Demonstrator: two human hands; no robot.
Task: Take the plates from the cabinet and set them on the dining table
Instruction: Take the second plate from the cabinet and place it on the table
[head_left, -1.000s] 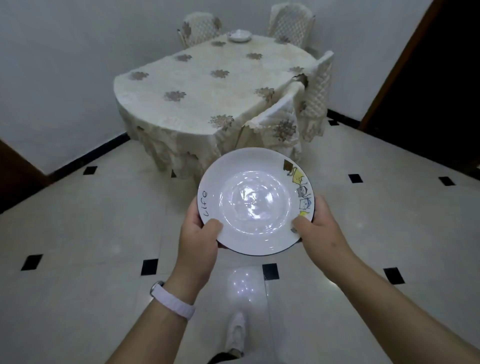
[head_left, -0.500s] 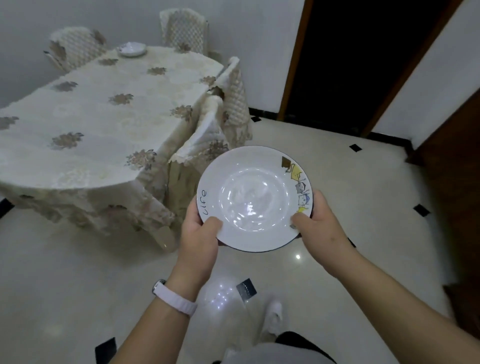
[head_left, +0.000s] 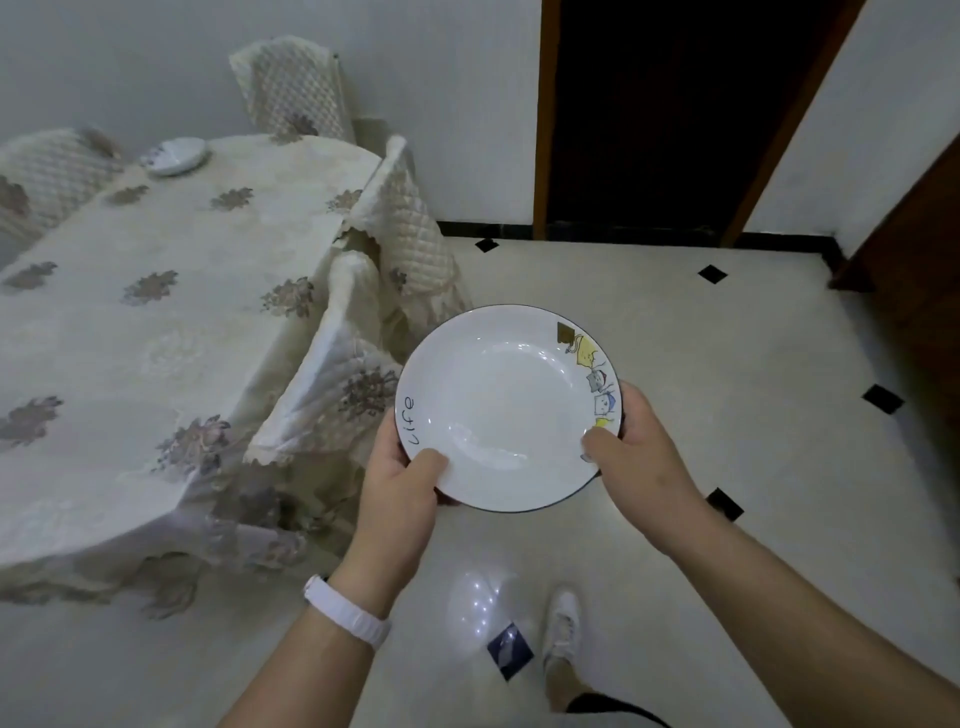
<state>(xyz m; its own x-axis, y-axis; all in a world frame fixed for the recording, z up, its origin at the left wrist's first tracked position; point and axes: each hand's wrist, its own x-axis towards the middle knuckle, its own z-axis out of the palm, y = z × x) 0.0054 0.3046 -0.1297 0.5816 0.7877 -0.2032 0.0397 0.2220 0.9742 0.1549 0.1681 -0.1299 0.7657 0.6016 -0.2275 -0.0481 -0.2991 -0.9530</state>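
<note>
- The plate (head_left: 509, 410) is carried in the air at about waist height, over the tiled floor (head_left: 675, 332) and just to the right of the dining table (head_left: 171, 332), not yet on it
- The left hand (head_left: 400, 483) grips the plate's left rim, with the thumb laid on the top face near the word "life" and the fingers curled underneath
- The right hand (head_left: 639, 452) holds the opposite rim the same way, thumb over the cartoon-printed edge
- This hold on both sides keeps the shallow dish level; I judge it suits glazed crockery that could slip from a single hand while walking
- The table, draped in a flowered cloth, has a second plate (head_left: 174, 155) already set at its far end, so this one probably belongs at another place
- The nearest chair (head_left: 322, 384), under a quilted cover, is tucked against the table edge between the carried plate and the tabletop, with another chair (head_left: 410, 228) just beyond it
- These two bar a straight reach, so setting down likely calls for lifting over the chair back or stepping round
- A dark doorway (head_left: 649, 114) stands ahead, well apart from the table
</note>
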